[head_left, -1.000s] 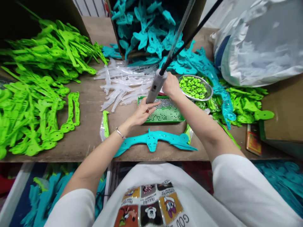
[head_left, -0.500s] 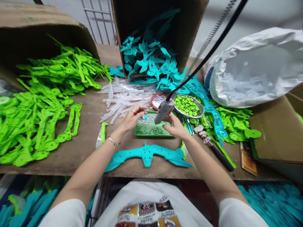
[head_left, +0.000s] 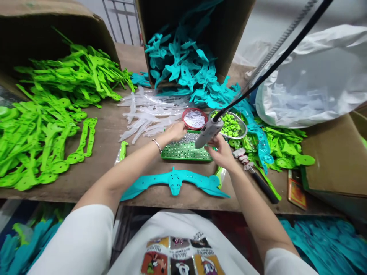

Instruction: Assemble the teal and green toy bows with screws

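My left hand (head_left: 175, 132) is bent down over the back left of the green tray (head_left: 187, 154), close to the red basket (head_left: 195, 118) of small pale pieces. Its fingers are drawn together; whatever they hold is hidden. Small silvery parts lie along the tray's back. Right of the tray is my right hand (head_left: 222, 152), fingers curled, their tips partly behind a grey electric screwdriver (head_left: 209, 133) hanging from a cable. I cannot tell whether they touch it. A turquoise wing-shaped plastic part (head_left: 175, 182) lies flat nearer me.
Green plastic parts (head_left: 46, 133) heap at left. Turquoise parts (head_left: 186, 68) spill from a tipped carton behind. Clear plastic strips (head_left: 149, 114) lie behind the tray. A metal bowl (head_left: 244, 131) holds green pieces. A black-handled tool (head_left: 265, 187) and white sack (head_left: 265, 103) are at right.
My left hand has moved right and dipped toward the tray's back edge. My right hand and the screwdriver appear farther right. The small turquoise piece by my left fingers no longer shows.
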Tool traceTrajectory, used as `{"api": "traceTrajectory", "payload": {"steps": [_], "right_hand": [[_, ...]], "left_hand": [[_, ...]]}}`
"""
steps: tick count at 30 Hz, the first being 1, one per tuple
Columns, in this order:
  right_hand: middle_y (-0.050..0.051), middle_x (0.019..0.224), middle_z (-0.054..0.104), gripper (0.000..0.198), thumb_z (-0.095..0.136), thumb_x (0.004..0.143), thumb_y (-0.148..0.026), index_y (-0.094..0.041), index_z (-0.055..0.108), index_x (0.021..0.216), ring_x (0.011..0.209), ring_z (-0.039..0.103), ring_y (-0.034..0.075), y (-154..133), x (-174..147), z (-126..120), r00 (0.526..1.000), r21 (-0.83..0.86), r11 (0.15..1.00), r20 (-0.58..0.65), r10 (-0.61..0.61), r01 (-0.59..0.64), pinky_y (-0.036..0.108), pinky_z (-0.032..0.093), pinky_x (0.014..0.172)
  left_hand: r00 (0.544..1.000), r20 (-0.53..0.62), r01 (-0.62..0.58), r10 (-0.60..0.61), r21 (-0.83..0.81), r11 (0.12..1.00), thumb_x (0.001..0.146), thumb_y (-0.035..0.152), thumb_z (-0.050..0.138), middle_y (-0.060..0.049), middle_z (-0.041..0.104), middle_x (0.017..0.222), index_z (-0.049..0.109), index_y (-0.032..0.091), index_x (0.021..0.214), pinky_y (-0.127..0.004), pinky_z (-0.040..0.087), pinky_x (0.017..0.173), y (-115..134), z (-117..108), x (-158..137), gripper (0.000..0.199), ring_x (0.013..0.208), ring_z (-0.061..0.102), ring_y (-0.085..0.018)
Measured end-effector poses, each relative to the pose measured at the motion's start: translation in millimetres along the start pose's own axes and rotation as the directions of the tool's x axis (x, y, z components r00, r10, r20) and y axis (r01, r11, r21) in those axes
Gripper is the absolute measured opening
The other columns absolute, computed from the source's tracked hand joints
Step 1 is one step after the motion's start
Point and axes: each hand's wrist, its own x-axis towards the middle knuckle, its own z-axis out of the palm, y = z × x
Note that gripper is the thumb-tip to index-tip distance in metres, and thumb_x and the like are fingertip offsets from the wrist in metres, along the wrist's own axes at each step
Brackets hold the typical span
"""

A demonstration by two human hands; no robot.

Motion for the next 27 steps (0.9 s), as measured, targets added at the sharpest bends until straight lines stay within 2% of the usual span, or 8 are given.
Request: {"api": "traceTrajectory", "payload": {"steps": [4,7,11,17,19,23,25,27], "right_hand": [[0.008,0.108,0.074,0.034,0.05,0.088,-0.019,-0.021,0.062,0.12,0.095,0.07,0.022,9.4,0.6,-3.6,0.99,-0.28,0.959,-0.121,-0.065,0.028,0.041,0.056,0.087],[0.01,0.104,0.075,0.03,0.049,0.088,-0.015,-0.018,0.068,0.11,0.092,0.065,0.025,8.9,4.8,0.7,0.993,-0.58,0.813,-0.057,-0.108,0.056,0.039,0.052,0.083],[0.012,0.094,0.074,0.028,0.046,0.091,-0.012,-0.018,0.073,0.096,0.085,0.059,0.024,5.0,7.8,4.9,0.999,-0.81,0.585,0.013,-0.035,0.031,0.033,0.042,0.072],[0.012,0.098,0.074,0.039,0.039,0.098,-0.016,-0.02,0.077,0.103,0.082,0.062,0.023,9.6,8.7,0.2,0.99,-0.923,0.38,-0.011,0.144,-0.066,0.033,0.029,0.059],[0.013,0.102,0.073,0.039,0.038,0.097,-0.015,-0.019,0.077,0.106,0.084,0.064,0.024,12.1,10.7,-0.8,0.988,-0.924,0.378,-0.001,0.152,-0.059,0.033,0.031,0.06],[0.014,0.116,0.073,0.038,0.045,0.093,-0.014,-0.018,0.073,0.117,0.09,0.066,0.025,12.6,5.0,-11.1,0.995,-0.864,0.503,0.02,0.096,-0.032,0.033,0.04,0.066],[0.013,0.118,0.073,0.035,0.048,0.092,-0.016,-0.018,0.073,0.116,0.094,0.066,0.025,10.4,-9.4,-20.9,0.997,-0.816,0.578,0.053,0.056,0.011,0.033,0.045,0.072],[0.012,0.105,0.074,0.028,0.05,0.094,-0.021,-0.018,0.074,0.107,0.093,0.067,0.024,8.1,-32.0,-29.3,0.994,-0.75,0.655,0.106,-0.021,0.094,0.033,0.048,0.077]], "left_hand": [[0.988,0.124,-0.105,0.095,0.082,0.991,0.086,0.022,0.057,-0.015,0.067,0.097,0.07,0.018,0.098,-0.044,0.041,0.089,7.2,12.0,-9.0,0.017,0.095,0.059,-0.029],[0.959,0.195,-0.225,0.205,0.084,0.971,0.09,0.025,0.057,-0.011,0.066,0.1,0.07,0.021,0.099,-0.039,0.042,0.089,18.0,19.8,-9.0,0.016,0.098,0.059,-0.026],[0.924,0.246,-0.319,0.292,0.078,0.945,0.091,0.022,0.058,-0.009,0.066,0.108,0.068,0.022,0.106,-0.037,0.044,0.094,28.3,26.6,-7.3,0.018,0.104,0.06,-0.025],[0.957,0.158,-0.274,0.243,0.222,0.936,0.087,0.01,0.06,-0.021,0.054,0.136,0.041,0.009,0.147,-0.049,0.041,0.108,24.4,9.3,-30.0,0.063,0.125,0.052,-0.031],[0.966,0.129,-0.25,0.224,0.245,0.937,0.092,0.012,0.054,-0.021,0.053,0.137,0.039,0.008,0.148,-0.05,0.04,0.11,21.1,-5.1,-50.6,0.059,0.127,0.051,-0.031],[0.965,0.099,-0.261,0.243,0.245,0.934,0.097,0.023,0.047,-0.016,0.059,0.131,0.049,0.012,0.142,-0.048,0.044,0.111,13.6,-43.5,-116.7,0.046,0.124,0.056,-0.028],[0.982,-0.009,-0.179,0.186,0.236,0.955,0.099,0.029,0.044,-0.012,0.062,0.133,0.052,0.018,0.14,-0.047,0.045,0.111,7.4,-65.0,-159.0,0.043,0.125,0.058,-0.027],[0.983,-0.175,-0.011,0.052,0.226,0.974,0.1,0.035,0.046,-0.01,0.067,0.127,0.059,0.022,0.132,-0.046,0.049,0.106,0.8,-82.9,-202.3,0.037,0.118,0.063,-0.025]]}}
